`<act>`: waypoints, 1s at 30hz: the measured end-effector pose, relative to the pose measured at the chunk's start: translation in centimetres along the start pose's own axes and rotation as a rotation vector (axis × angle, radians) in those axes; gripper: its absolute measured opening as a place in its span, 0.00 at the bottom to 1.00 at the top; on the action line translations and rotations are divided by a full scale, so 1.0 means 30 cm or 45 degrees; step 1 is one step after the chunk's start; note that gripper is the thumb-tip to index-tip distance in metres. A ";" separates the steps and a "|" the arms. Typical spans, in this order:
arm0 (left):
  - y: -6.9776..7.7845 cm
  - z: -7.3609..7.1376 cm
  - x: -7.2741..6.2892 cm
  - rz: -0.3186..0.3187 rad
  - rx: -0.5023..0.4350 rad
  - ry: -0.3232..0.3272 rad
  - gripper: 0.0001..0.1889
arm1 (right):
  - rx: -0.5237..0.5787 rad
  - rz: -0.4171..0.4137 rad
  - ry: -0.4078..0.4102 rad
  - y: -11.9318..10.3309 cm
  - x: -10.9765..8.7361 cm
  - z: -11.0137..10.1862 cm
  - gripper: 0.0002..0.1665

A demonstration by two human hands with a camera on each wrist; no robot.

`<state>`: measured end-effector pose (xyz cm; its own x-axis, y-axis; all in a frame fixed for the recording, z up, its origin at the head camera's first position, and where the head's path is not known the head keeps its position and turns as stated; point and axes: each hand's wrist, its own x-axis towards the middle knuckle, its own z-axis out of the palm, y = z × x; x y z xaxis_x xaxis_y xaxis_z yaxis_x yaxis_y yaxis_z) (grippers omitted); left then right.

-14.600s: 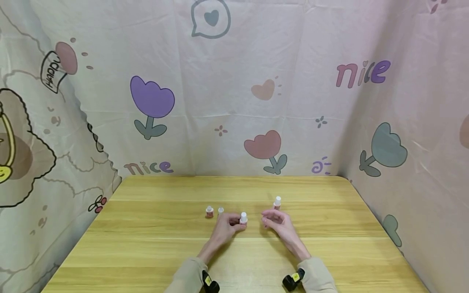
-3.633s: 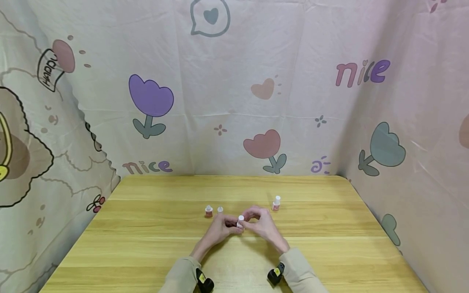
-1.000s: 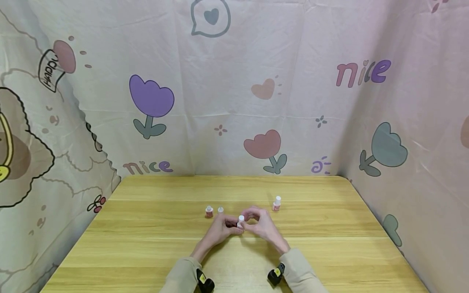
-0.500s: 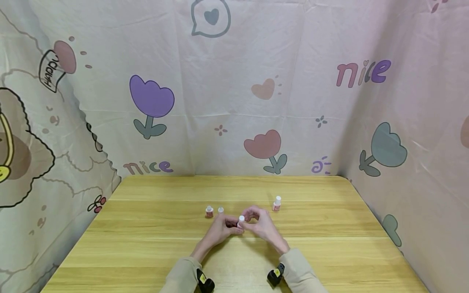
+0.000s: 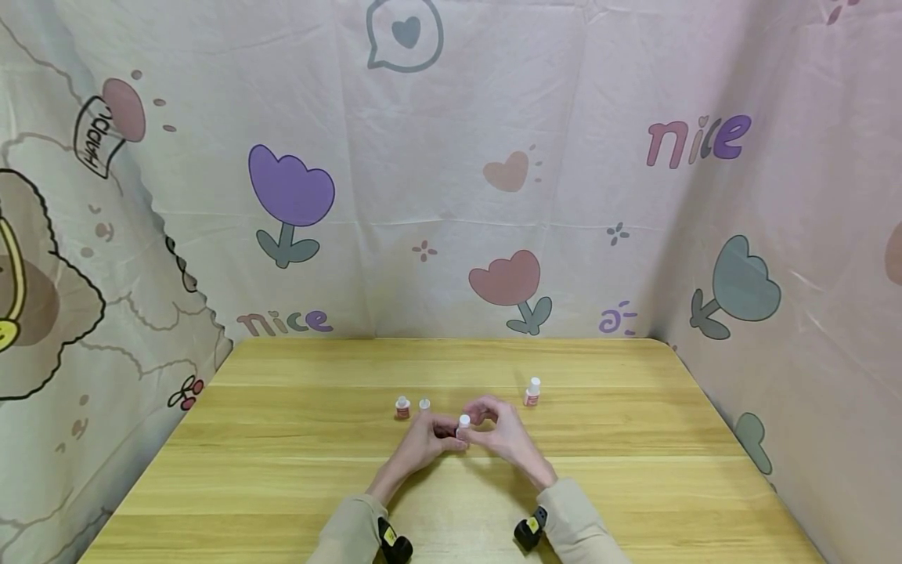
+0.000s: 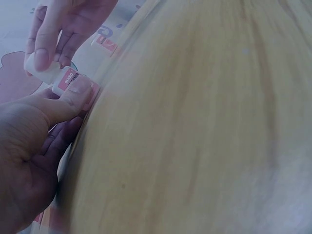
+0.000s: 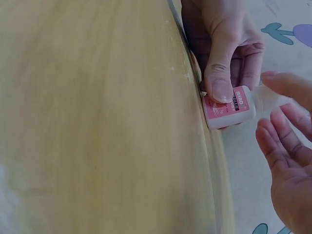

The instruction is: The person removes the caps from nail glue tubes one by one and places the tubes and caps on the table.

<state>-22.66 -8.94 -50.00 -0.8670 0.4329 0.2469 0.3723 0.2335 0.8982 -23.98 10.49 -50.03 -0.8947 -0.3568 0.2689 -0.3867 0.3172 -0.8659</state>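
Item under inspection: a small glue bottle [image 7: 230,115], held in front of the person near the middle of the wooden table [image 5: 282,478]. Body white, squared, with rounded shoulders. A pink label [image 7: 240,101] covers the visible face, bearing pale lettering and a dark strip with "GLUE" on it; the smaller print is too blurred to read. The left thumb hides part of the label.

The cap [image 7: 264,100] is white, narrower than the body, and sits on the bottle. Attitude: upright in the head view, cap toward twelve o'clock; in the left wrist view the cap lies toward ten. Whether the base touches the tabletop cannot be told.

Left hand [image 5: 421,442]: between eight and nine o'clock of the item, thumb flat on the label, fingers behind, gripping the body. Right hand [image 5: 502,433]: at three o'clock, thumb and fingertip narrowed on the cap in a pinch, remaining fingers loosely bent.

Nearby, reckoned from the item in the head view: a capped bottle [image 5: 532,393] with white top and pink label, upright at two o'clock; a shorter bottle [image 5: 402,408] with white shoulder and reddish label, upright between nine and ten; a white-topped piece [image 5: 425,404] at ten, just beyond the left hand, its lower part hidden.
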 end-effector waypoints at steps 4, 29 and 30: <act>0.005 -0.001 -0.002 -0.011 0.001 0.001 0.05 | -0.031 0.032 0.025 -0.006 0.000 0.001 0.17; -0.110 0.013 0.023 -0.035 0.030 0.017 0.06 | -0.022 -0.015 0.012 -0.006 0.001 -0.001 0.20; -0.108 0.014 0.022 -0.035 0.039 0.019 0.06 | -0.042 -0.007 0.019 -0.006 0.001 0.000 0.20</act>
<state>-24.31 -9.04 -52.92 -0.8819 0.4127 0.2281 0.3581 0.2714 0.8934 -23.93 10.43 -49.85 -0.8957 -0.3456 0.2799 -0.3985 0.3442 -0.8501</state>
